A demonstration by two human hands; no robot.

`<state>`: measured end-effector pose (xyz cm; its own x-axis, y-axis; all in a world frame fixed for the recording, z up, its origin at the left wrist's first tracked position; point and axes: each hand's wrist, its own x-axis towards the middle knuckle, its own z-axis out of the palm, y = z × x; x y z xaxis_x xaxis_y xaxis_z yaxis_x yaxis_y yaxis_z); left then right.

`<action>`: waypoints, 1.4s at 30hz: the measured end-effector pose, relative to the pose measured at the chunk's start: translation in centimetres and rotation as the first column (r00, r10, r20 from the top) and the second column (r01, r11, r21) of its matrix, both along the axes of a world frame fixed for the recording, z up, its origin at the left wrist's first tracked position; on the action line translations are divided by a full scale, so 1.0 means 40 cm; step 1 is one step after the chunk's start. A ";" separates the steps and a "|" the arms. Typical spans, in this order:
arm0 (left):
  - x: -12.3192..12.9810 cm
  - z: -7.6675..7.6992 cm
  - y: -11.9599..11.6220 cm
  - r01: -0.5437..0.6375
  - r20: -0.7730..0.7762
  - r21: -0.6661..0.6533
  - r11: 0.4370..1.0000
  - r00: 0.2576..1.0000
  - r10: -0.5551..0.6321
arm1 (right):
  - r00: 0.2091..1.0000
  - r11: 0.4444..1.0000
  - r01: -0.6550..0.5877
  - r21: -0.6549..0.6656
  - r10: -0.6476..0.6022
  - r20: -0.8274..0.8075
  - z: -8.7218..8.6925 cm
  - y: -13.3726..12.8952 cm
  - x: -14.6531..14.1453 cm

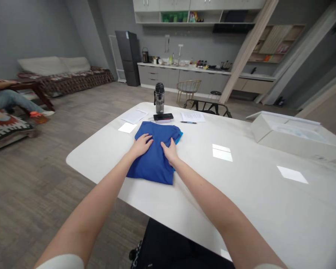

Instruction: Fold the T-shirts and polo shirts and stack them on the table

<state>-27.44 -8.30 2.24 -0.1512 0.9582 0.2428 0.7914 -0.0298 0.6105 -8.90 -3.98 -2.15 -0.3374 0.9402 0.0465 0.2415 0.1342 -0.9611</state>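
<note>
A folded blue cloth [152,166] lies flat on the white table [201,175], with a lighter blue edge showing along its right side. My left hand [141,145] rests on the cloth's left part, its fingers spread over the fabric. On the right side of the cloth is my right hand [170,150], thumb on top near the edge; its other fingers are partly hidden, and the fabric appears held between them.
Behind the cloth stand a dark-lidded bottle [159,99], a black phone [163,116], papers [134,116] and a pen [188,122]. A white box [296,136] sits at the right. A person's legs [14,101] show at far left.
</note>
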 end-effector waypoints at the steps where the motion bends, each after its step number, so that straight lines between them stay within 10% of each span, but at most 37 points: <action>1: -0.054 0.010 0.009 -0.029 0.000 -0.002 1.000 1.000 0.029 | 0.992 0.990 0.124 -0.070 -0.122 0.033 0.006 -0.005 -0.070; 8: -0.273 0.047 0.015 -0.318 -0.260 -0.019 0.948 0.917 0.303 | 0.998 0.995 0.021 -0.095 -0.015 0.062 0.030 -0.039 -0.327; 18: -0.152 0.093 0.021 -0.377 -0.359 0.156 0.913 0.839 0.408 | 0.994 0.970 0.039 0.242 -0.062 0.090 -0.006 0.007 -0.003; 23: 0.116 0.112 0.061 -0.244 -0.223 0.228 0.943 0.929 0.295 | 0.997 0.992 0.082 0.094 -0.083 0.006 0.003 -0.023 0.232; 28: 0.547 0.049 0.118 0.108 0.034 0.197 0.975 0.993 -0.116 | 0.928 0.931 0.365 -0.012 -0.365 -0.072 -0.007 -0.043 0.524; 35: 1.070 -0.059 0.063 0.664 0.301 0.077 0.743 0.695 -0.652 | 0.675 0.675 0.728 0.124 -0.736 0.044 -0.032 -0.081 0.974; 38: 1.183 -0.069 0.001 0.801 0.400 0.026 0.598 0.539 -0.741 | 0.592 0.601 0.775 0.196 -0.799 0.109 -0.029 -0.104 1.115; 42: 1.236 -0.067 -0.077 0.887 0.573 0.017 0.462 0.370 -0.731 | 0.602 0.669 0.680 0.301 -0.743 0.292 -0.026 -0.119 1.215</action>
<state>22.02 -11.36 -0.43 0.7266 0.6750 0.1282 0.0976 -0.2861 0.9532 39.69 -8.72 -3.20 0.4165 0.8804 0.2270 0.6392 -0.1059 -0.7618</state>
